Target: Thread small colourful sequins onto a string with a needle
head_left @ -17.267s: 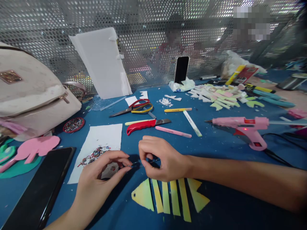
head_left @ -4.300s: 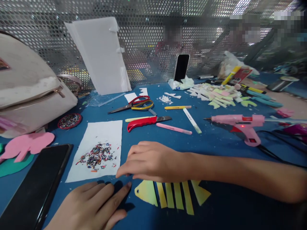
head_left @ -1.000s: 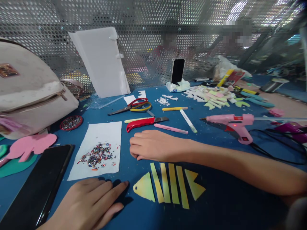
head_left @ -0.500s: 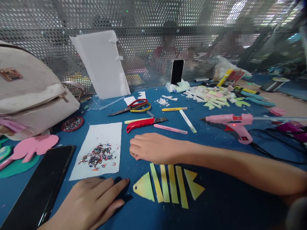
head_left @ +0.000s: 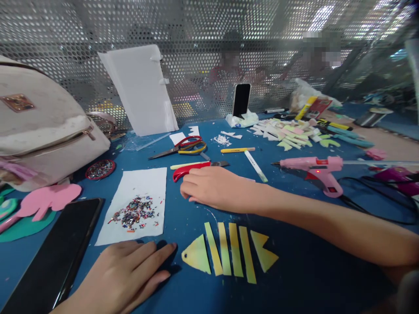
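Farther back over the worktop than a moment ago, the right hand now overlaps the red-handled knife and hides most of the pink marker, where before it lay just in front of both. Its fingers curl under, so I cannot tell whether that grip holds anything, nor whether it touches the knife. The left hand has stayed put, palm down at the lower left, its grip loose and wide, index finger pointing at the nose of the fish head without touching it. Right of that head lie four yellow-green strips, then the notched tail, all between the forearm and the near edge of view. Behind the left hand, shiny bits are heaped on white paper, beside a black phone. Well apart, at right, sits the pink glue gun.
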`<state>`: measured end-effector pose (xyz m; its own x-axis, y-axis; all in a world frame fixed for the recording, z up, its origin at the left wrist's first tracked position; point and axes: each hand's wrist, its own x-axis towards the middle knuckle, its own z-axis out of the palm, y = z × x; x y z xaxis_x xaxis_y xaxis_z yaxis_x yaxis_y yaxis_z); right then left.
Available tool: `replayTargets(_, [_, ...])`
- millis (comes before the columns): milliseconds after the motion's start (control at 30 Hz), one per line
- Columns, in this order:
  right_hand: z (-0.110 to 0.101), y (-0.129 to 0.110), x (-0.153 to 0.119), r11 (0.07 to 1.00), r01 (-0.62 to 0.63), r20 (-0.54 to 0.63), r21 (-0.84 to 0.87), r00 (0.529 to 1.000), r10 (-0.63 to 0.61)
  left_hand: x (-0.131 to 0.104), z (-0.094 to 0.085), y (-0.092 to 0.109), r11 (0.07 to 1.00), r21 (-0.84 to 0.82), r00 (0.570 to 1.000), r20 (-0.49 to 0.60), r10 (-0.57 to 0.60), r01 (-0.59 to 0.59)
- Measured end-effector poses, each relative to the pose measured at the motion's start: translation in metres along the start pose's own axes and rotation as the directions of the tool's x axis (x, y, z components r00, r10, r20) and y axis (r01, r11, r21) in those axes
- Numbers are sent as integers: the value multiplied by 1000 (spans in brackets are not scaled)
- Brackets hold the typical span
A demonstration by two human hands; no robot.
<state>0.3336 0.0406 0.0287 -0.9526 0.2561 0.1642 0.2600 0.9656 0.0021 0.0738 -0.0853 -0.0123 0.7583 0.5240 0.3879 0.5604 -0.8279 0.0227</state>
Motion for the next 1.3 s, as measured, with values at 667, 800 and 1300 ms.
replayTargets(667, [8, -7, -1, 917, -261, 226, 301, 954, 197, 3, -3, 0, 1000, -19, 1000, -11, -20, 20])
replayTargets(800, [8, -7, -1, 915, -249, 181, 319, 963, 199, 2, -5, -1, 998, 1, 998, -16, -66, 66])
replayTargets(1300, [6, -10, -1, 903, -221, 114, 369, 975, 191, -2, -1, -2, 989, -28, 985, 99, -143, 146])
